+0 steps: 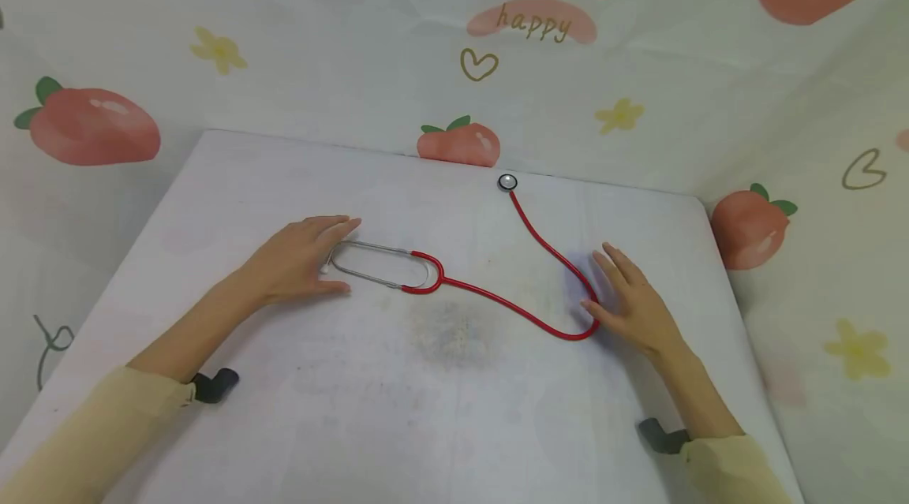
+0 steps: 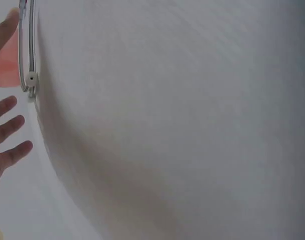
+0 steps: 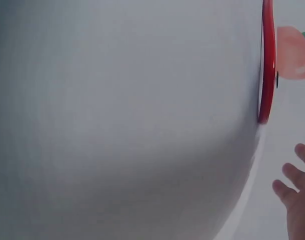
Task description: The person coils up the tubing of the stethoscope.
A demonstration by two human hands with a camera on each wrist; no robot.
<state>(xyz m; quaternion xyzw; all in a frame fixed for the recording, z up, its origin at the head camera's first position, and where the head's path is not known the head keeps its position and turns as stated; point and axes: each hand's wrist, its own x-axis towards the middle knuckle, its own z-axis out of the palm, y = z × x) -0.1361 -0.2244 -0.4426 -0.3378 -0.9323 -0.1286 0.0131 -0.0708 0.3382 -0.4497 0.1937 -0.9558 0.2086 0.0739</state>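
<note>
The left grip (image 1: pixel 294 263) is spread, its thumb and fingers parted around the ear end of a stethoscope with red flexible tubing (image 1: pixel 497 298) and a silver metal headset (image 1: pixel 372 246). The right grip (image 1: pixel 635 307) is spread too, just beside the bend of the tubing; whether its thumb touches there I cannot tell. The round, dark-rimmed metal chest piece (image 1: pixel 507 182) lies beyond the right grip, toward the far edge of the white bench (image 1: pixel 355 409).

As I judge it, neither grip has hold of anything; the stethoscope lies stretched out between them, uncoiled, so any gathering or lifting is not yet done.

The left grip partly hides the ear end; the left wrist view shows one pale eartip (image 2: pixel 31 78), the other being hard to make out. Both wrist views cut the fingers at their edges, and the right shows only part of the tubing.
</note>
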